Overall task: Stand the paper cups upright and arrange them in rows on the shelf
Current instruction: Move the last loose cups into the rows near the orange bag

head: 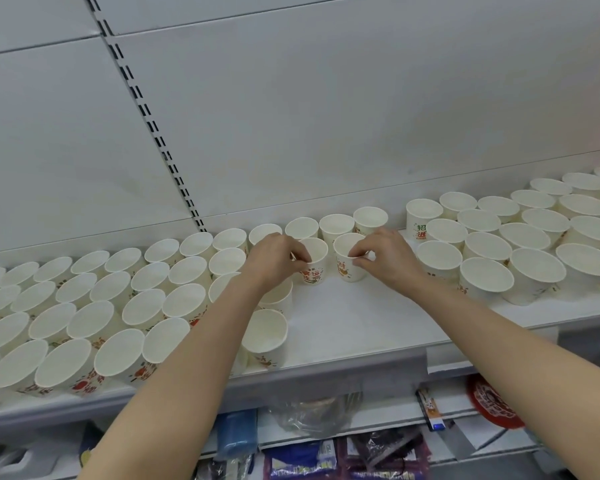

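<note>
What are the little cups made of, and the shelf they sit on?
The cups look like thin matte white paper, with rolled rims and red printing. The shelf looks like smooth painted metal, judging by its slotted upright strip, though that is not certain.

Below, blue packets (236,433), a clear plastic bag (312,415), a red round item (492,407).

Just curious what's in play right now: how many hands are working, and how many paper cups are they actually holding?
Hands: 2, the left hand and the right hand.
Paper cups held: 2. The left paper cup and the right paper cup are each pinched at the rim by the hand on their side.
Total: 4.
</note>
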`<state>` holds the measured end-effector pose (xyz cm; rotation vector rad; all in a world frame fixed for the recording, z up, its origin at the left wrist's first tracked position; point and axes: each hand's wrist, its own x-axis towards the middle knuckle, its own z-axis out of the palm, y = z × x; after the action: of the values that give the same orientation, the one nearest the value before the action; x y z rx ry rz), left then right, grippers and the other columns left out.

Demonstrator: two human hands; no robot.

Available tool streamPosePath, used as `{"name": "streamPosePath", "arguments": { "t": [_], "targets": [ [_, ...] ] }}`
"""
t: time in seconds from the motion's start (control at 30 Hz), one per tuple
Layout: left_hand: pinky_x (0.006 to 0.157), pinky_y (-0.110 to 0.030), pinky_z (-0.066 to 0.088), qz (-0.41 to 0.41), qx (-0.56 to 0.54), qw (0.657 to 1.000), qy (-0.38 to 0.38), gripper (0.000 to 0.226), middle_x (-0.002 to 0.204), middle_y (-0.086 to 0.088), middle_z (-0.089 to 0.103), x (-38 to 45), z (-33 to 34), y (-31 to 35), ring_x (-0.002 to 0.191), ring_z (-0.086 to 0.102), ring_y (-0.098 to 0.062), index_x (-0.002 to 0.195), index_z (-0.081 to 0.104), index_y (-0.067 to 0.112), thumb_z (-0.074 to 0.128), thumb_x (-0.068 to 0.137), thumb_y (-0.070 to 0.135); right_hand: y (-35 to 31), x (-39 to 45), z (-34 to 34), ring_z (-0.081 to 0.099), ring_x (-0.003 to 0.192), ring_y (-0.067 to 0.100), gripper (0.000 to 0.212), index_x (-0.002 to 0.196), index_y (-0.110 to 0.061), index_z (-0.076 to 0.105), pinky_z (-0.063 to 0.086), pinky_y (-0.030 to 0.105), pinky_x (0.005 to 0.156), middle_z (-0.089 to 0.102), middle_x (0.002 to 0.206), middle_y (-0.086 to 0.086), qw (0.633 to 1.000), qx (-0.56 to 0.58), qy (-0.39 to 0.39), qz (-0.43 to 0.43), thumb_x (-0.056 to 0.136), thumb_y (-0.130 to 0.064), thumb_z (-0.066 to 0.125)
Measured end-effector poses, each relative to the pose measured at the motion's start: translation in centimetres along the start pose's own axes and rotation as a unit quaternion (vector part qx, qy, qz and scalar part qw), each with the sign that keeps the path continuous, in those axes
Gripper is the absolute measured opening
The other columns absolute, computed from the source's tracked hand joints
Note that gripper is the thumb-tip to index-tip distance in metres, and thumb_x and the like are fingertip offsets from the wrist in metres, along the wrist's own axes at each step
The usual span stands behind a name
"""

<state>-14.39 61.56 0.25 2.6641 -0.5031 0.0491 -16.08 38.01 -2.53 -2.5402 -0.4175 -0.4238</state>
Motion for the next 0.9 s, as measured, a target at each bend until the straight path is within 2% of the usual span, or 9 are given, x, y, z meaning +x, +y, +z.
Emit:
{"name": "streamPosePath", "arguments": {
  "t": [0.1,0.2,0.3,0.43,0.53,0.7,0.8,0.9],
  "targets": [
    [0.066,-0.028,0.048,-0.007,-0.008,1.0,0.0,0.007,0.077,0.016,0.067,0.2,0.3,0.3,0.07,0.055,-0.002,0.08,0.075,0.032,0.074,0.077,0.026,-0.6,0.3,0.3,0.055,0.091,0.023,0.01,0.088,-0.021,0.075,0.041,0.035,0.079,0.071,0.085,-0.003,1.0,0.002,-0.002,0.014,0.077,-0.02,0.075],
    [0.069,-0.027,0.048,-0.008,-0.019,1.0,0.007,0.012,0.081,0.017,0.066,0.2,0.3,0.1,0.072,0.055,0.0,0.088,0.075,0.03,0.077,0.076,0.03,-1.0,0.5,0.2,0.051,0.095,0.016,0.022,0.094,-0.022,0.074,0.043,0.032,0.078,0.07,0.089,-0.01,0.999,0.05,0.0,0.023,0.076,-0.033,0.078],
    [0.069,-0.026,0.048,-0.006,-0.028,1.0,0.008,0.017,0.08,0.017,0.066,0.2,-0.1,-0.1,0.073,0.056,0.001,0.09,0.076,0.028,0.079,0.075,0.033,-0.9,0.7,-0.6,0.047,0.096,0.01,0.019,0.088,-0.027,0.074,0.041,0.029,0.075,0.067,0.086,-0.016,0.997,0.072,0.027,0.031,0.076,-0.042,0.075],
    [0.063,-0.021,0.041,-0.001,-0.023,1.0,-0.002,0.009,0.072,0.02,0.062,0.4,-0.2,0.1,0.07,0.055,0.001,0.086,0.076,0.029,0.076,0.076,0.027,-1.5,1.0,0.1,0.046,0.09,0.013,0.01,0.079,-0.027,0.073,0.043,0.034,0.072,0.067,0.079,-0.014,0.999,0.019,-0.016,0.032,0.077,-0.036,0.073],
    [0.059,-0.019,0.037,0.001,-0.02,1.0,0.0,0.009,0.071,0.02,0.062,0.3,-0.2,0.3,0.07,0.056,0.0,0.083,0.075,0.03,0.073,0.077,0.024,-1.9,1.1,1.0,0.047,0.088,0.015,0.001,0.077,-0.029,0.074,0.044,0.034,0.071,0.068,0.078,-0.006,0.999,-0.005,-0.028,0.036,0.076,-0.03,0.073],
    [0.066,-0.026,0.046,0.0,-0.025,1.0,0.002,0.009,0.072,0.02,0.061,0.3,-0.1,-0.2,0.071,0.055,0.0,0.086,0.076,0.028,0.074,0.077,0.024,-0.3,0.7,-0.7,0.05,0.095,0.025,0.015,0.085,-0.021,0.077,0.044,0.037,0.08,0.072,0.092,-0.004,0.999,-0.017,-0.041,-0.008,0.076,-0.009,0.073],
    [0.069,-0.028,0.047,0.004,-0.026,1.0,0.01,0.011,0.077,0.019,0.062,0.5,0.0,-0.4,0.079,0.056,-0.005,0.088,0.076,0.03,0.076,0.076,0.029,0.0,0.7,-1.0,0.05,0.106,0.028,0.031,0.095,-0.017,0.075,0.039,0.031,0.092,0.069,0.109,0.002,1.0,-0.002,-0.009,0.022,0.077,0.004,0.06],
    [0.072,-0.03,0.044,0.028,-0.009,0.999,0.026,0.013,0.091,0.015,0.066,0.6,0.1,-0.6,0.091,0.05,-0.008,0.086,0.075,0.034,0.079,0.074,0.033,-1.3,0.7,0.0,0.049,0.112,0.027,0.016,0.093,-0.019,0.073,0.033,0.029,0.097,0.064,0.116,0.003,0.999,0.011,0.014,0.038,0.078,-0.017,0.068]
  ]
}}
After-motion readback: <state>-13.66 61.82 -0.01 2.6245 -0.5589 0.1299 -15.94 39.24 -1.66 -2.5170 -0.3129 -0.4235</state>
